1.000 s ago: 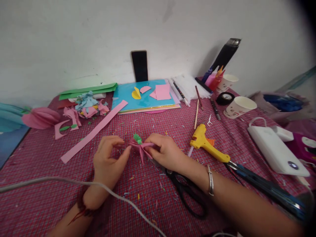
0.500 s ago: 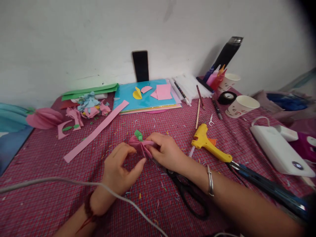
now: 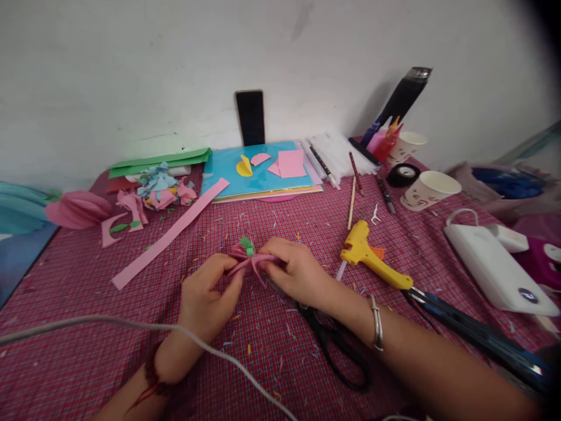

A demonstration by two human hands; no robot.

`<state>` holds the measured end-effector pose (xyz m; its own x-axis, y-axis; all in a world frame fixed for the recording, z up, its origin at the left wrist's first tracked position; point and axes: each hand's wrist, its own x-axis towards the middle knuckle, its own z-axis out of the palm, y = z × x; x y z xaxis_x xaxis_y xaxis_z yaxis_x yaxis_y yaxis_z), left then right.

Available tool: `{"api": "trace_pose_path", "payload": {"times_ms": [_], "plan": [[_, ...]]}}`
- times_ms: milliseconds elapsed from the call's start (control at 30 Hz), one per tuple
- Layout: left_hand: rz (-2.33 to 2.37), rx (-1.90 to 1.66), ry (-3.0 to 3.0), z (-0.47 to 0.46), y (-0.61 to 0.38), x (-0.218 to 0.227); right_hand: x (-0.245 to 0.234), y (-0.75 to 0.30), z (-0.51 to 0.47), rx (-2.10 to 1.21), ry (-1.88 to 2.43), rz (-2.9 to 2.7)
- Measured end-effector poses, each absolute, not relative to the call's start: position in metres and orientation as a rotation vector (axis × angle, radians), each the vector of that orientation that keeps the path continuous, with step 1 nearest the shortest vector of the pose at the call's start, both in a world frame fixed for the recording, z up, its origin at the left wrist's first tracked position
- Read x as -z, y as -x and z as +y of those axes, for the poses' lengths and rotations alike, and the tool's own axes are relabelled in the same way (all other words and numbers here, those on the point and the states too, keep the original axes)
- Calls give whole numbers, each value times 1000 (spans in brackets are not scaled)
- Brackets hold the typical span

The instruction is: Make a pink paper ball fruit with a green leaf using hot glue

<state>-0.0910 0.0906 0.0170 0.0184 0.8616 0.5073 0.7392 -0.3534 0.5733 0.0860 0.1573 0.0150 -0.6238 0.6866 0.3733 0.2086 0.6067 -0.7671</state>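
A small folded pink paper piece [image 3: 245,261] with a green bit on top sits on the red checked cloth [image 3: 87,351] in the middle. My left hand [image 3: 205,298] pinches its left side between thumb and fingers. My right hand [image 3: 294,270], with a metal bangle on the wrist, grips its right side with closed fingers. Black scissors [image 3: 333,345] lie just under my right forearm.
A yellow glue gun [image 3: 368,257] lies right of my hands. A long pink paper strip [image 3: 169,234] and paper scraps [image 3: 158,187] are at the left, coloured sheets [image 3: 258,169] at the back, paper cups [image 3: 427,188], tape and a white power bank [image 3: 495,269] at the right. A grey cable [image 3: 131,327] crosses the near left.
My left hand moved in to the pink piece and closed on its left side, after being apart from it half a second ago. My right hand kept its grip.
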Motion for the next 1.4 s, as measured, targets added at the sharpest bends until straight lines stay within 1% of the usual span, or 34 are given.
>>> {"api": "trace_pose_path", "payload": {"times_ms": [200, 367, 433, 500, 567, 700, 767, 867, 933, 1033, 1100, 1200, 1400], "plan": [[1722, -1247, -2248, 98, 100, -11, -14, -85, 159, -946, 611, -2227], [2021, -1316, -2303, 97, 104, -14, -12, -83, 158, -928, 758, -2152], [2006, -1249, -2473, 95, 104, -16, -12, -83, 158, -900, 805, -2156], [1913, -1102, -2575, 93, 103, -16, -12, -82, 158, -882, 829, -2171], [1807, -1071, -2491, 91, 100, -18, -12, -82, 158, -878, 825, -2177], [1632, -1202, -2062, 90, 92, -23, -12, -82, 158, -905, 767, -2180], [1640, -1199, -1983, 90, 88, -23, -13, -82, 157, -933, 727, -2175], [1723, -1200, -2015, 90, 88, -21, -16, -83, 156, -985, 709, -2147], [1794, -1222, -2024, 90, 90, -19, -17, -84, 154, -1094, 728, -2080], [1893, -1259, -1999, 89, 93, -20, -17, -86, 153, -1349, 686, -1910], [1903, -1277, -1989, 89, 93, -21, -15, -86, 153, -1444, 639, -1849], [1898, -1289, -1975, 90, 93, -23, -15, -86, 152, -1440, 627, -1868], [1936, -1226, -1990, 90, 91, -24, -22, -85, 151, -1301, 725, -1978]]}}
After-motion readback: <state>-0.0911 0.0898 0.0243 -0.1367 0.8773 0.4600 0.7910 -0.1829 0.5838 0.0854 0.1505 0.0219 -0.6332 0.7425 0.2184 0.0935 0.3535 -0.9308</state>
